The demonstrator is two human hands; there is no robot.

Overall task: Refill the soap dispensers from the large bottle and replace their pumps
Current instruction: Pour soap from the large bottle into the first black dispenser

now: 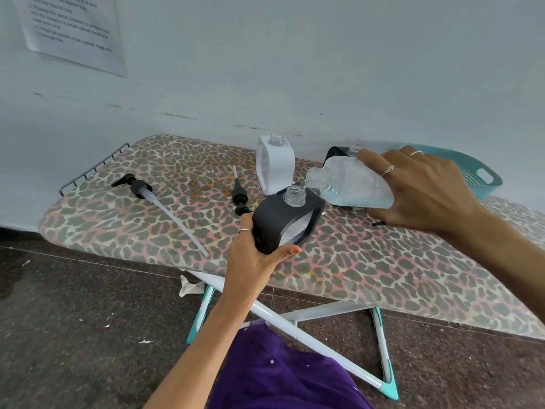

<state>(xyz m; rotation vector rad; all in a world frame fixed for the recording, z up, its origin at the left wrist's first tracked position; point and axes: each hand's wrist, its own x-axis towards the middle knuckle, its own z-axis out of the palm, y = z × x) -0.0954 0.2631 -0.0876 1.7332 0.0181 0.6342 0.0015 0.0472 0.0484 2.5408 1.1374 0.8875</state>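
While the right hand (421, 190) reaches in from the right with its forearm slanting down across the board, it grips the large clear bottle (352, 184) from above, fingers wrapped over the bottle's upper side, and tips it almost level so its open neck points left. Pale blue liquid pools along the bottle's low side, and the neck sits just above the open mouth of the black dispenser (287, 219). The left hand (255, 255) comes up from below, thumb and fingers closed around the dispenser's lower end, holding it tilted over the leopard-print ironing board (147, 219). A white dispenser (275, 166) stands uncapped just behind. Two black pumps lie on the board: a long one (138, 188) well to the left, a short one (239, 196) near the left hand.
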